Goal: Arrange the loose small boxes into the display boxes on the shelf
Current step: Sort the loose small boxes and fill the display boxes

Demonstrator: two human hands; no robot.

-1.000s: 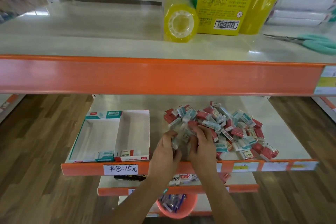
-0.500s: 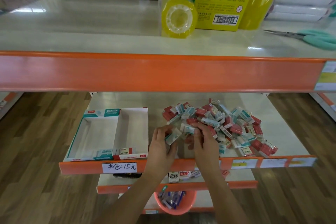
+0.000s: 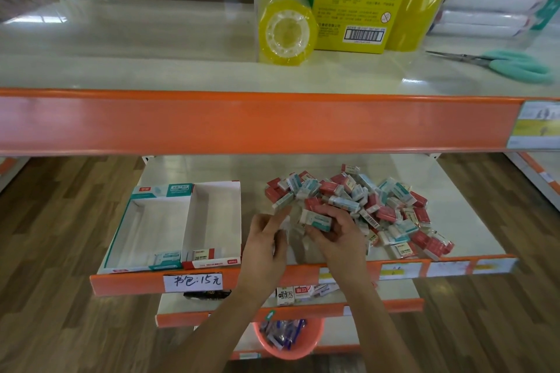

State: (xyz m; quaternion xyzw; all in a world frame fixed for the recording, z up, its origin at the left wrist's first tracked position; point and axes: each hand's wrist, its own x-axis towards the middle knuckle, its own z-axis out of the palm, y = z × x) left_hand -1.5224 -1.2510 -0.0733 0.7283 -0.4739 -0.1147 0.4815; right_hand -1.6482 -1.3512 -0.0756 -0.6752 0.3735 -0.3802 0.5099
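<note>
Right hand [image 3: 336, 230] lifted teal box [image 3: 315, 219], fingers clamped; left hand [image 3: 266, 239] fingers apart; cream shelf [image 3: 454, 221], wood floor [image 3: 60, 221]

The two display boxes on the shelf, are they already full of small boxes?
No, both display boxes are empty inside; the small boxes lie heaped beside them.

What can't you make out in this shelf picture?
Head view only:
- Left hand: motion blur hides whether it holds anything.
- Print on the small boxes in the pile: too small.
- Scissors: handles cut off by the right edge.
- Orange basket: partly hidden by the forearms.
</note>
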